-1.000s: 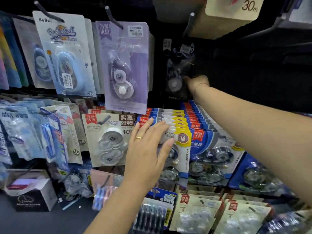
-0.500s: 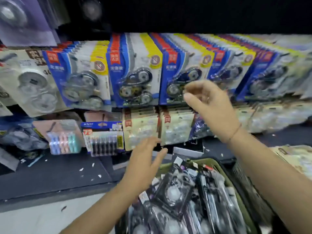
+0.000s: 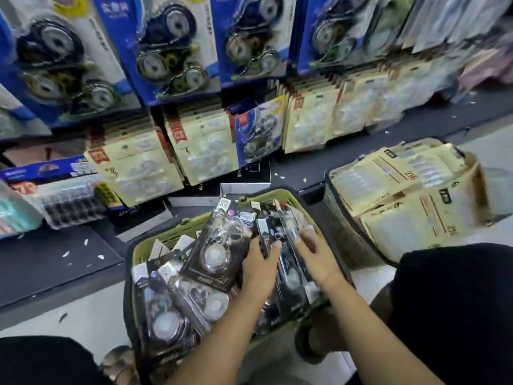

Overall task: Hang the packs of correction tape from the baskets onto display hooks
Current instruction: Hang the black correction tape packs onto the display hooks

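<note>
- Black card-and-clear-plastic packs of correction tape (image 3: 219, 251) lie piled in the green basket (image 3: 194, 221), directly under both hands.
- Against the edge of a tilted pack just to its left rests the left hand (image 3: 259, 269). Its fingers are hidden and blurred, so I cannot tell whether it grips anything.
- Just beside it, the right hand (image 3: 316, 259) has its fingers fairly straight against packs standing on edge, and pinches nothing I can see.
- These packs are probably light. The card back should be stiff but bendable, the blister slick and easy to dent. In so loose a pile, neighbours may slide or snag when one is lifted.
- The best hold is likely a pinch on the card's top margin, beside the hang hole and off the bubble.
- Beyond the fingertips hang blue packs (image 3: 172, 45). To the right of the right hand stands a second basket (image 3: 337, 215) of tan packs (image 3: 402, 173).
</note>
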Demonstrator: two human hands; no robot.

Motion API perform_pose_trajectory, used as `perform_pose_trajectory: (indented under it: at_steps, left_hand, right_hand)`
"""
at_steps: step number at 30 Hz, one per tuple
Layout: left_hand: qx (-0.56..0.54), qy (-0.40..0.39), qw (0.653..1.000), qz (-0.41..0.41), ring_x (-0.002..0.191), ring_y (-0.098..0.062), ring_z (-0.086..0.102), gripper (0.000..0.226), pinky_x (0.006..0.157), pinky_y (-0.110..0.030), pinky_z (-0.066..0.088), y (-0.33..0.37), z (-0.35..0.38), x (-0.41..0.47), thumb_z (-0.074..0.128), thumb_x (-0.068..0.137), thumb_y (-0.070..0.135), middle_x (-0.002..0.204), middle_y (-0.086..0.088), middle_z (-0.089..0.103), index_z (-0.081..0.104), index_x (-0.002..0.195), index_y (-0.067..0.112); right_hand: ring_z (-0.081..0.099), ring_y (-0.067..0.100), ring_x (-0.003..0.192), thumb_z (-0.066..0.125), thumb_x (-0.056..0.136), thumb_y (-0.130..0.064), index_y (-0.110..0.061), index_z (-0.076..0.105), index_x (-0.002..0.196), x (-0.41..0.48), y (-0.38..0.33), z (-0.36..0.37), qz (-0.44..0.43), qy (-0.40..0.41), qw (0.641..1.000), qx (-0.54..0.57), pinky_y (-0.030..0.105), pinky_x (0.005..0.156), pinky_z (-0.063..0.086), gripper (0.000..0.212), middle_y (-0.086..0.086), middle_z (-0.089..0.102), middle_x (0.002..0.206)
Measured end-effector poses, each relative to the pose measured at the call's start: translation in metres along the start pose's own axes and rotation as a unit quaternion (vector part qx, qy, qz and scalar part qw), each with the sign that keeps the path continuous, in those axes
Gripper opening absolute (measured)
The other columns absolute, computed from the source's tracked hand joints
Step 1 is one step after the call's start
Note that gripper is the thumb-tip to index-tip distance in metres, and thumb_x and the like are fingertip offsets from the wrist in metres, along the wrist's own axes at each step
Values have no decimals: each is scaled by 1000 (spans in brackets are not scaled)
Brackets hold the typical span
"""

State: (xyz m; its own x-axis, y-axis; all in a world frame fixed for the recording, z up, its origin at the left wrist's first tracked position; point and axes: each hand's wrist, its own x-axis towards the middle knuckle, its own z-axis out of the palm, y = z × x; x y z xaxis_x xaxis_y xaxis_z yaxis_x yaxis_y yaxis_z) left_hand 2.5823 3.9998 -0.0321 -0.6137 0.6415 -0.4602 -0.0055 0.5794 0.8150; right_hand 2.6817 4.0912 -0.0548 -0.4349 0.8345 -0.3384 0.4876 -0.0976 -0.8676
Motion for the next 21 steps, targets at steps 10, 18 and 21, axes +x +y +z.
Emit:
perform_pose_trajectory:
  at_steps: [10,18,21]
  left_hand:
    - [38,44,998,1,73,-7,49,15,64,-20,37,-6,-13,13,61,97,24,82,7,57,61,88,12]
    - [237,185,953,42,131,-28,38,21,113,-42,22,-11,-67,22,68,91,38,138,-7,49,71,97,18]
    - [324,144,935,22,152,-32,2,25,119,-52,-4,-19,-76,30,64,91,49,165,-7,11,64,86,25]
  right_hand:
    - [57,18,106,64,91,-10,-12,63,112,-5,3,0,15,-1,999,29,29,95,46,21,4,61,111]
    - [38,16,122,78,79,-33,-20,36,143,-15,-8,20,75,-55,995,22,26,95,33,78,0,35,139]
    - [31,24,138,80,77,-37,-19,26,149,-13,-8,24,92,-78,992,30,34,105,32,92,1,27,153]
